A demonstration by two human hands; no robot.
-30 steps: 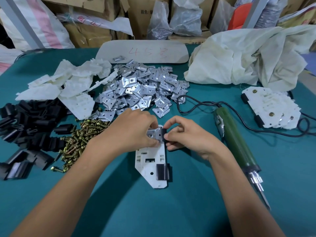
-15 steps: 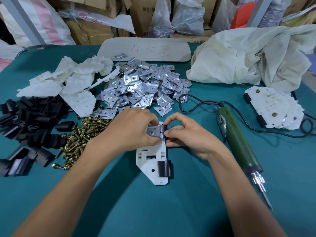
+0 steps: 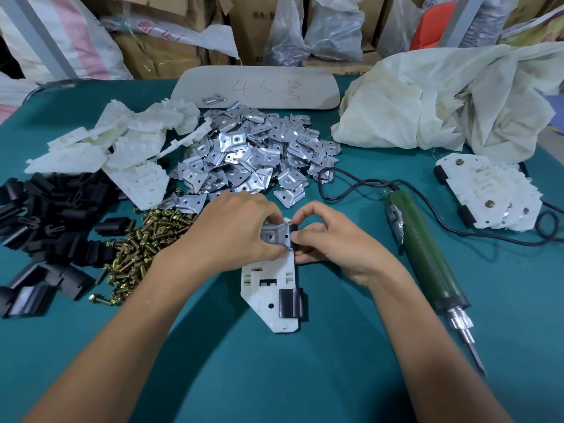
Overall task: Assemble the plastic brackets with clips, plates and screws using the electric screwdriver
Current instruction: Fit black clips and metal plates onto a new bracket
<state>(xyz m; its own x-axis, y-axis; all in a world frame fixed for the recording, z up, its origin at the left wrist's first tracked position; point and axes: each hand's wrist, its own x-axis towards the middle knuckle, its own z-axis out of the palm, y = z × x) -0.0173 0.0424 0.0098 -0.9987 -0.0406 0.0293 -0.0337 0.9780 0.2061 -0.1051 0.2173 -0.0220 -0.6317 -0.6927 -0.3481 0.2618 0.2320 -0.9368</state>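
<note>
The white bracket (image 3: 268, 288) lies flat, one black clip (image 3: 290, 303) already on its near end. At its far end the left hand (image 3: 232, 233) and right hand (image 3: 332, 239) pinch a metal plate (image 3: 274, 236), maybe over a second clip (image 3: 293, 232). Screws (image 3: 146, 248) wait left of it, the screwdriver (image 3: 424, 248) right, unused.

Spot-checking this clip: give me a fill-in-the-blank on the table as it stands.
The left hand pinches a metal plate against the white bracket, which the right hand grips; its near end carries a ____ clip.
The electric screwdriver lies to the ____ of the right hand.
The screws are piled beside the ____ forearm.
Missing: black; right; left.
</note>
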